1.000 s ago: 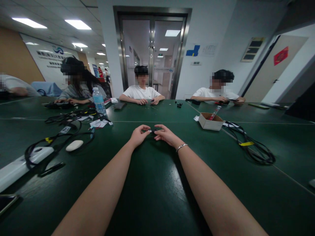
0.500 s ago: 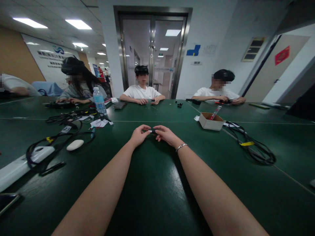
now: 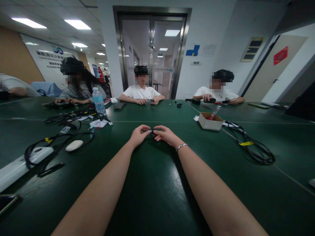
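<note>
Mid-frame, just above centre, the left hand (image 3: pixel 138 135) and right hand (image 3: pixel 165 134) meet over the green table (image 3: pixel 152 183), pinching a small dark part (image 3: pixel 152 131) between them. It looks only partly worked: both ends gripped, nothing set down (too small to tell more). Fingers on each hand are narrowed tight around it, thumbs closing against forefingers.

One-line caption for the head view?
Both hands, left hand and right hand, pinch a small dark part over a green table.
</note>
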A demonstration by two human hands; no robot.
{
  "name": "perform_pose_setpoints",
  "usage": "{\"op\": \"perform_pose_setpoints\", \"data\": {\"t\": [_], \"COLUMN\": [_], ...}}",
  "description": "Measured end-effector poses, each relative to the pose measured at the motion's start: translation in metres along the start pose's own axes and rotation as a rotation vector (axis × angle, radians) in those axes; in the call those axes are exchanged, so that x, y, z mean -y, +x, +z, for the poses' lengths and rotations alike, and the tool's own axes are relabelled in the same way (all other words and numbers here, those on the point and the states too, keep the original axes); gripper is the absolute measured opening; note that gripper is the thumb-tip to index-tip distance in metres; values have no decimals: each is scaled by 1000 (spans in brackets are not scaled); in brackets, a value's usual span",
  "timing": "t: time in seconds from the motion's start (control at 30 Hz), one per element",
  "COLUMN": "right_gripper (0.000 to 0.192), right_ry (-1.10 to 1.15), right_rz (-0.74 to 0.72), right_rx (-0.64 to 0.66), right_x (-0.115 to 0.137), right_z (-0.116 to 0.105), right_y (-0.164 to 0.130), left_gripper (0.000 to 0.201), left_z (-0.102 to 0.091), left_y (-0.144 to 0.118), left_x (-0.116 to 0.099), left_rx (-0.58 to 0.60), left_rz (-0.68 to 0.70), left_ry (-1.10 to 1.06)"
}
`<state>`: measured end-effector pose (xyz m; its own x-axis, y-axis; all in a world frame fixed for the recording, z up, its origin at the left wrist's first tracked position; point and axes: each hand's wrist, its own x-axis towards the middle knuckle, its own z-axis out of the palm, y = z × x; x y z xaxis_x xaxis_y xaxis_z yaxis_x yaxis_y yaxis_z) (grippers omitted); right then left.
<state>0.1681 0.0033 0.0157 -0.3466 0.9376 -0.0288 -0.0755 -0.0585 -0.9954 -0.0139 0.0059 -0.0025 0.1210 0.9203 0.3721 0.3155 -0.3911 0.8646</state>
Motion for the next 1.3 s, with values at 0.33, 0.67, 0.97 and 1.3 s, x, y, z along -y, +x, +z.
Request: {"op": "perform_pose_setpoints", "data": {"t": [0.33, 0.67, 0.97, 1.3], "right_gripper": [28, 21, 33, 32], "right_ry": [2, -46, -129, -100], "right_rz": [-41, -86, -151, -148], "right_rx": [4, 38, 15, 56], "right_x": [-2, -7, -7, -9], "right_z": [-2, -5, -5, -7], "right_y": [2, 5, 3, 4], "left_gripper": [23, 24, 24, 28], "left_z": [1, 1, 2, 2], "left_y": [-1, 1, 0, -1], "left_x": [-1, 4, 0, 1], "left_rx": [-2, 24, 60, 134], "left_rz": [-2, -25, -70, -75], "left_ry": [-5, -24, -45, 28]}}
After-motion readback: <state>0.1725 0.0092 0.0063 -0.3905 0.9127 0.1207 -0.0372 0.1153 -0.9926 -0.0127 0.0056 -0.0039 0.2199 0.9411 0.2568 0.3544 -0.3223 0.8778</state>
